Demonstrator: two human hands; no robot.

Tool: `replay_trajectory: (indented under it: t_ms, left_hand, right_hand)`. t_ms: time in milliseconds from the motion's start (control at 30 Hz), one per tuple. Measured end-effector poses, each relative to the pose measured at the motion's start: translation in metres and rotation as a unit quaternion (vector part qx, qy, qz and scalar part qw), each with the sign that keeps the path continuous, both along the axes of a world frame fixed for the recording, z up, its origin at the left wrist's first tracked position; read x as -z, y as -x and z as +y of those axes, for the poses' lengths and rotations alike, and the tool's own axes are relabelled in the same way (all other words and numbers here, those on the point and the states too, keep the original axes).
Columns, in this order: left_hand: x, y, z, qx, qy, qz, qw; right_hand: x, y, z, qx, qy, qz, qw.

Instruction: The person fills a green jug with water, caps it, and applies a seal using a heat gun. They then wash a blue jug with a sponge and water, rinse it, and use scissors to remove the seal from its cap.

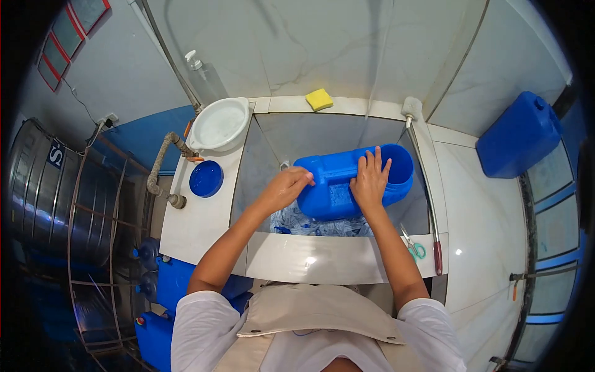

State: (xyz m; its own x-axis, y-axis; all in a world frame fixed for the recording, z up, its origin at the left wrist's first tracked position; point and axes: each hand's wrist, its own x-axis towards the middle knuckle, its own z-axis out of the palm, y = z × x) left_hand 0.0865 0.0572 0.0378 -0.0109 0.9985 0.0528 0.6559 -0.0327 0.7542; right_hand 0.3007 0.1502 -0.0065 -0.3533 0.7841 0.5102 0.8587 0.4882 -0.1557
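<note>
A blue plastic container (pixel 322 201) lies on its side over the sink basin, its wide round opening facing right. At its left end, my left hand (pixel 288 187) has its fingers curled against the container; what they grip, if anything, is hidden. My right hand (pixel 370 180) rests with spread fingers on the container near the opening. Below the container, the basin holds clear items (pixel 304 224) with some blue bits among them, too jumbled to make out.
Around the basin are a white bowl (pixel 219 124), a blue lid (pixel 206 178), a pipe tap (pixel 162 162), a pump bottle (pixel 203 75), a yellow sponge (pixel 319 100), scissors (pixel 416 249) and a long-handled brush (pixel 422 168). A blue jerrycan (pixel 517 136) stands at right.
</note>
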Motion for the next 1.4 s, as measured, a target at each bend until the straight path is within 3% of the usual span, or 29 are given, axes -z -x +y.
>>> replay_trajectory:
  t_ms: [33, 67, 133, 267, 333, 400, 467, 533, 600, 667, 700, 800, 867, 900, 933, 1000, 1067, 1133, 1167, 1200, 1233, 1267, 1367, 1400]
  left_hand:
    - [0.004, 0.001, -0.003, 0.043, -0.044, -0.071, 0.996]
    - [0.008, 0.004, -0.003, 0.036, -0.042, -0.071, 0.996]
    - [0.014, 0.014, 0.001, -0.149, -0.095, 0.011, 0.984]
    - [0.028, 0.009, -0.020, -0.116, -0.159, 0.095, 0.976]
    - [0.011, 0.022, -0.033, -0.181, -0.107, -0.093, 0.973]
    - [0.012, 0.055, -0.040, -0.222, -0.158, -0.059, 0.960]
    - [0.028, 0.099, -0.050, -0.317, -0.146, 0.171, 0.921]
    - [0.060, 0.146, -0.065, -0.347, -0.047, 0.371, 0.860]
    - [0.088, 0.173, -0.082, -0.339, -0.019, 0.471, 0.815]
    - [0.093, 0.189, -0.085, -0.299, 0.072, 0.406, 0.861]
    - [0.096, 0.194, -0.085, -0.270, 0.060, 0.412, 0.868]
    - [0.057, 0.155, -0.062, -0.284, 0.029, 0.316, 0.905]
    - [0.043, 0.134, -0.034, -0.232, -0.084, 0.273, 0.930]
    - [0.035, 0.119, -0.014, -0.219, -0.090, 0.233, 0.943]
    - [0.029, 0.103, 0.010, -0.206, -0.096, 0.193, 0.954]
    - [0.041, 0.067, 0.070, -0.168, -0.139, 0.054, 0.975]
    - [0.050, 0.034, 0.139, -0.108, -0.005, -0.103, 0.989]
    - [0.051, -0.007, 0.189, -0.084, 0.168, -0.325, 0.927]
    - [0.054, -0.017, 0.211, -0.073, 0.170, -0.325, 0.927]
    - [0.077, -0.023, 0.238, -0.032, 0.214, -0.420, 0.881]
    - [0.079, -0.035, 0.249, 0.007, 0.257, -0.509, 0.822]
    - [0.082, -0.043, 0.257, 0.012, 0.261, -0.509, 0.820]
    - [0.049, -0.063, 0.254, 0.022, 0.259, -0.502, 0.825]
    - [0.043, -0.065, 0.254, 0.036, 0.227, -0.474, 0.850]
  right_hand:
    - [-0.001, 0.001, -0.001, -0.003, 0.001, -0.003, 1.000]
    - [-0.001, 0.003, -0.004, -0.008, 0.003, -0.007, 1.000]
    - [-0.002, 0.010, -0.011, -0.015, 0.009, -0.007, 1.000]
    - [-0.001, 0.024, -0.015, 0.003, -0.008, -0.030, 1.000]
    - [0.000, 0.031, -0.019, -0.014, 0.017, -0.050, 0.999]
    - [0.004, 0.045, -0.031, -0.040, 0.003, -0.093, 0.995]
    - [-0.001, 0.067, -0.051, -0.049, 0.039, -0.125, 0.990]
    - [0.004, 0.088, -0.075, -0.072, 0.082, -0.157, 0.982]
    - [0.019, 0.111, -0.091, -0.095, 0.113, -0.197, 0.969]
    - [0.026, 0.129, -0.109, -0.141, 0.143, -0.191, 0.961]
    - [0.039, 0.135, -0.115, -0.161, 0.133, -0.195, 0.958]
    - [0.008, 0.114, -0.107, -0.353, 0.228, -0.030, 0.907]
    - [-0.025, 0.088, -0.053, -0.352, 0.281, 0.050, 0.892]
    - [-0.045, 0.075, -0.024, -0.209, 0.349, 0.169, 0.898]
    - [-0.050, 0.061, 0.025, -0.189, 0.328, 0.203, 0.903]
    - [-0.059, 0.035, 0.121, -0.125, 0.375, 0.340, 0.853]
    - [-0.083, 0.023, 0.163, -0.093, 0.477, 0.458, 0.744]
    - [-0.091, 0.026, 0.180, -0.091, 0.491, 0.430, 0.752]
    - [-0.090, 0.028, 0.184, -0.093, 0.515, 0.400, 0.753]
    - [-0.092, 0.026, 0.185, -0.084, 0.511, 0.404, 0.754]
    - [-0.095, 0.025, 0.184, -0.088, 0.546, 0.415, 0.722]
    - [-0.099, 0.024, 0.182, -0.093, 0.581, 0.426, 0.687]
    - [-0.098, 0.022, 0.185, -0.093, 0.575, 0.400, 0.708]
    - [-0.100, 0.020, 0.186, -0.093, 0.574, 0.402, 0.707]
